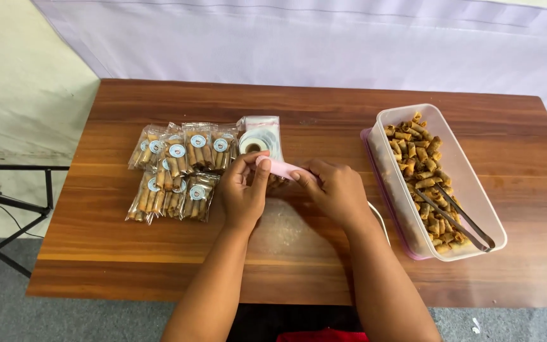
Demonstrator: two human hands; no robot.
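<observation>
Both hands on a small pink piece

Together, the left hand [243, 190] and right hand [335, 190] pinch a small pink object [278, 168] between their fingertips — held just above the middle of the wooden counter [324, 120]. Just behind it lies a roll of stickers in a clear bag [259, 140], with sealed snack packets [175, 171] to the left. Well to the right, a clear tub of rolled snacks [451, 152] holds metal tongs [460, 218].
</observation>
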